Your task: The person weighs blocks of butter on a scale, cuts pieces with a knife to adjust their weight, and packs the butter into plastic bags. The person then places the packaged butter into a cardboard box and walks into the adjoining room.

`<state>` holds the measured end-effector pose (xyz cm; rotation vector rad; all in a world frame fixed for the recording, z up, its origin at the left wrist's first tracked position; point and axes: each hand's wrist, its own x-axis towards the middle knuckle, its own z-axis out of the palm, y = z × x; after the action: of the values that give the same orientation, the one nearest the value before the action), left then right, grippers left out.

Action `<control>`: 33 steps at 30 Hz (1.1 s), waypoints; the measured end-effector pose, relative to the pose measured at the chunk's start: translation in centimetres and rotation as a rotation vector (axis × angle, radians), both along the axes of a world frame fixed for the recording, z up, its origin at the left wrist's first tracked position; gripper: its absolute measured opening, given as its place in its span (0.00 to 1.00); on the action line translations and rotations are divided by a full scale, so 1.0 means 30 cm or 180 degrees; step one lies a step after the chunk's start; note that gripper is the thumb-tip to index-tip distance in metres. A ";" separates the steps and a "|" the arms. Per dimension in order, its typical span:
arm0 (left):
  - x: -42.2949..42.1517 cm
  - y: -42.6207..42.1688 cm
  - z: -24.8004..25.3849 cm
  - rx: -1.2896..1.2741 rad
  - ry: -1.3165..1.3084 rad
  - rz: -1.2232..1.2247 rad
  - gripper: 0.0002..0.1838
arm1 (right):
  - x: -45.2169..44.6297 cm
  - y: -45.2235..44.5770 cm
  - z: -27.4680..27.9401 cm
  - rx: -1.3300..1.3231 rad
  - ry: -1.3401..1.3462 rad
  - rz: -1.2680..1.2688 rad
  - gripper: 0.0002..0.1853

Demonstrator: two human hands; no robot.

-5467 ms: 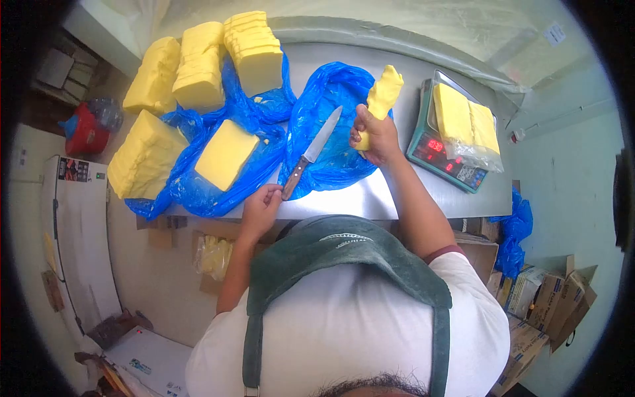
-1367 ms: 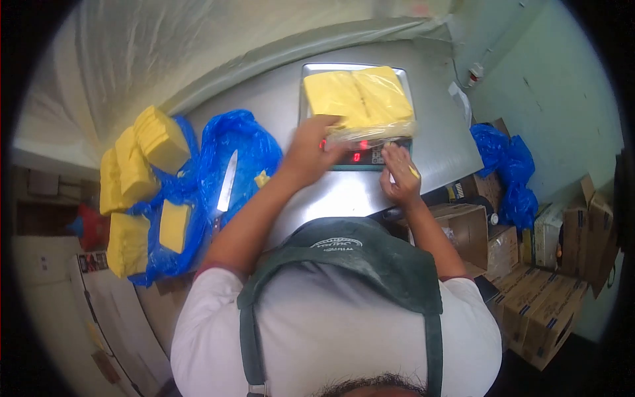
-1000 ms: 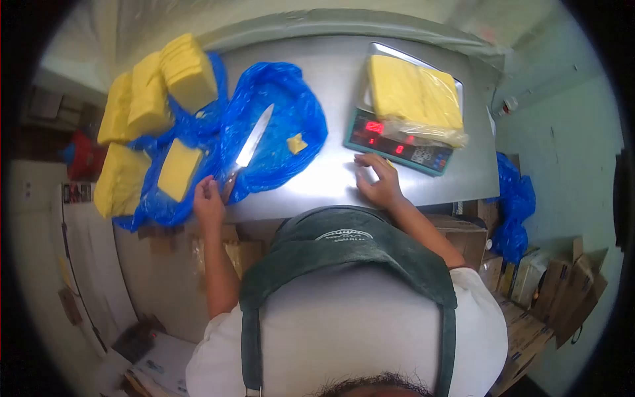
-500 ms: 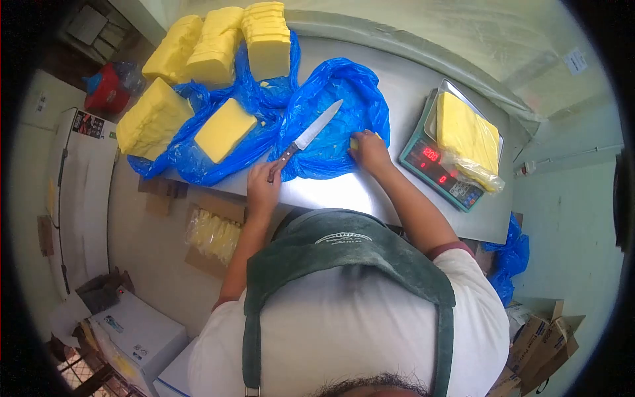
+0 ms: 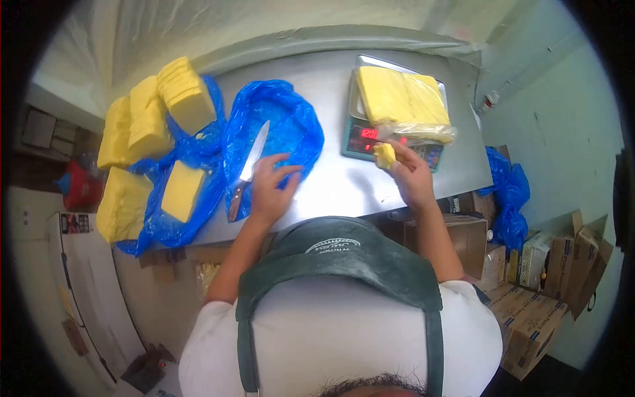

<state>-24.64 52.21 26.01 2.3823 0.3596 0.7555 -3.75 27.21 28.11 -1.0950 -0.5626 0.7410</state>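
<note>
Between the fingertips of my right hand (image 5: 415, 177) is a small yellow piece of butter-like block (image 5: 384, 156), held just in front of the digital scale (image 5: 357, 140). On the scale's pan lies a yellow slab in a clear plastic bag (image 5: 403, 98). My left hand (image 5: 273, 188) has its fingers apart and holds nothing, above the near edge of the spread blue plastic bag (image 5: 305, 126). Beside it a knife (image 5: 254, 156) with a brown handle lies on that bag, blade pointing away from me.
Several large yellow blocks (image 5: 186, 99) stand at the left on blue plastic, with a smaller cut block (image 5: 183, 190) near them. The metal table (image 5: 331, 192) runs along a plastic-covered wall. Cardboard boxes (image 5: 529, 317) are on the floor at right.
My left hand has let go of the knife, which now lies on the blue bag. My right hand has moved right from the bag to the scale with the small yellow piece. The view has shifted.
</note>
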 end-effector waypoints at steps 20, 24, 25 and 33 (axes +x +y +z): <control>0.683 -0.341 0.038 0.0669 -0.0025 -0.0834 0.42 | 0.459 0.020 -0.078 -0.3214 -0.3813 -0.1162 0.11; 0.684 -0.343 0.023 0.0567 -0.0055 -0.0812 0.41 | 0.488 0.021 -0.116 -0.3511 -0.4211 -0.0931 0.15; 0.689 -0.340 0.011 0.0546 -0.0092 -0.0826 0.41 | 0.489 0.016 -0.126 -0.3495 -0.4084 -0.0953 0.15; 0.513 -0.292 0.105 0.0409 -0.0061 -0.0861 0.29 | 0.517 0.016 -0.209 -0.1724 -0.4232 -0.1870 0.13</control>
<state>-9.25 43.44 29.16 2.4744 -0.0218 0.6917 11.75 27.68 21.83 -2.1089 -1.0872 -0.5058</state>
